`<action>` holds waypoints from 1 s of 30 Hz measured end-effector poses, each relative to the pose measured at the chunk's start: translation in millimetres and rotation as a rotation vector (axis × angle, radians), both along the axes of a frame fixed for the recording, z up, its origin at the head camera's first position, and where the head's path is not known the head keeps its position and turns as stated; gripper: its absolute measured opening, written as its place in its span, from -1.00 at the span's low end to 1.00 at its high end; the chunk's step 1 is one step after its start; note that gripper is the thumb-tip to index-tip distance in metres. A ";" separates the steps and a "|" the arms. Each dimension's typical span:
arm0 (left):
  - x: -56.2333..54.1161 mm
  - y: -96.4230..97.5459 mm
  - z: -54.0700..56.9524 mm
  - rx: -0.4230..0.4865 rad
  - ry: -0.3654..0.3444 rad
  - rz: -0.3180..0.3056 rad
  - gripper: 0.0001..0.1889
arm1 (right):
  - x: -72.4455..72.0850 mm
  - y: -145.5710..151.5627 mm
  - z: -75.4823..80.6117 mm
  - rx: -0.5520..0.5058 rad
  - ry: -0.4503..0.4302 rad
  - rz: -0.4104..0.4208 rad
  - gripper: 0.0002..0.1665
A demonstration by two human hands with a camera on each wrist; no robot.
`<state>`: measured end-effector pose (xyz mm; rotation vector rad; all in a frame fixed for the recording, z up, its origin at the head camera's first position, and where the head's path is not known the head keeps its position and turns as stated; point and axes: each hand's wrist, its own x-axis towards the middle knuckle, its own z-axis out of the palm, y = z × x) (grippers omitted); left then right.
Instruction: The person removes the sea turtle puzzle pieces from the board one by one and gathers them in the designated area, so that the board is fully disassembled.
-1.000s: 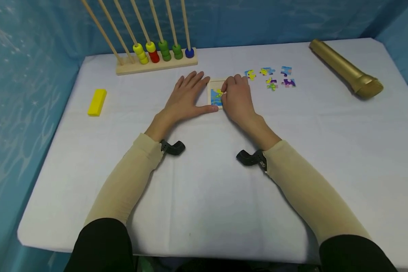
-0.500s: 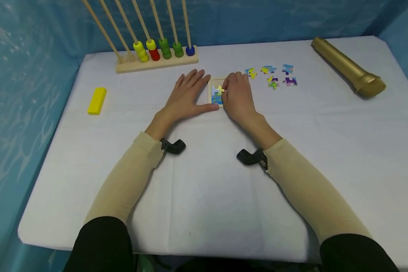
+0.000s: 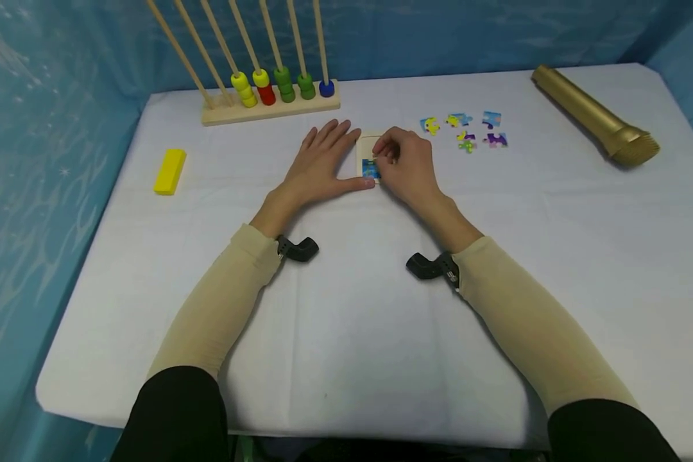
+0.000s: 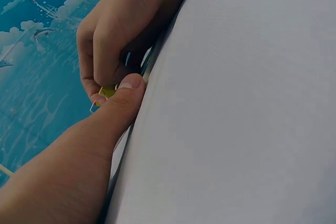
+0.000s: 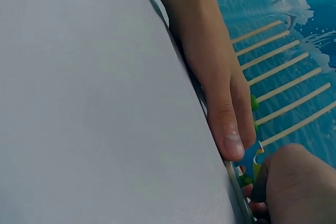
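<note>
A small wooden puzzle tray [image 3: 366, 142] lies on the table between both hands. Its near part holds blue puzzle pieces [image 3: 369, 169], while the visible far part is bare wood. My left hand [image 3: 319, 168] lies with its fingers spread beside the tray, the thumb on the tray's near edge. Over the tray's right side, my right hand [image 3: 409, 163] is curled and pinches a puzzle piece [image 4: 107, 92], yellow in the left wrist view and mostly hidden in the head view. In the right wrist view the same puzzle piece [image 5: 258, 162] shows blue and yellow.
Several loose puzzle pieces [image 3: 466, 144] lie right of the tray. A bead abacus [image 3: 265, 113] stands at the back left, and a yellow block [image 3: 170, 172] lies at the left. A gold microphone [image 3: 595, 115] lies at the back right. Blue curtains surround the white-covered table [image 3: 358, 333].
My right hand has lifted a yellow and blue puzzle piece off the tray's picture, and its fingers have turned up slightly. Bare wood shows there now. My left hand stays in place.
</note>
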<state>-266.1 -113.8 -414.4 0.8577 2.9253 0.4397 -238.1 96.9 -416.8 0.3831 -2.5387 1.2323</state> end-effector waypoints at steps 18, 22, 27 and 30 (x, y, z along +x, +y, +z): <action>-1.1 -3.9 -0.6 -0.011 -0.004 0.010 0.09 | -0.8 5.6 1.6 -0.093 -0.059 -0.014 -0.75; -0.7 -3.0 -0.8 -0.012 0.000 0.009 0.09 | -0.9 12.5 2.7 -0.146 -0.061 -0.027 -0.73; -0.2 0.4 -0.1 -0.013 -0.007 0.008 0.10 | 1.0 29.7 5.3 -0.233 -0.075 -0.087 -0.71; 0.6 1.4 0.2 -0.017 -0.014 0.012 0.10 | 4.9 46.5 4.8 -0.248 -0.055 -0.147 -0.72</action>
